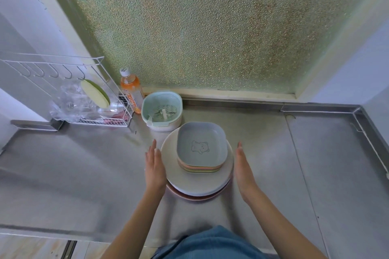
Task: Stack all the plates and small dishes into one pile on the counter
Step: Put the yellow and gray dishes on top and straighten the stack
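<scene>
Left hand (155,167) and right hand (244,171) flat, fingers straight, flanking the pile, grasping nothing. Round plates (197,185) on desk (84,164) sit offset; small dishes (202,149) on top. Risk: uneven squeeze slides pile toward strainer bowl (162,111) behind.

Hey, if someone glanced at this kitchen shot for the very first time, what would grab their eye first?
Probably the pile of dishes in the middle of the steel counter: a grey-blue square dish with a bear drawing tops other small coloured dishes on wide round plates. An open left hand and right hand flank the pile with straight fingers. Behind, the big pebbled glass pane fills the background, with an orange bottle at its lower left.
</scene>
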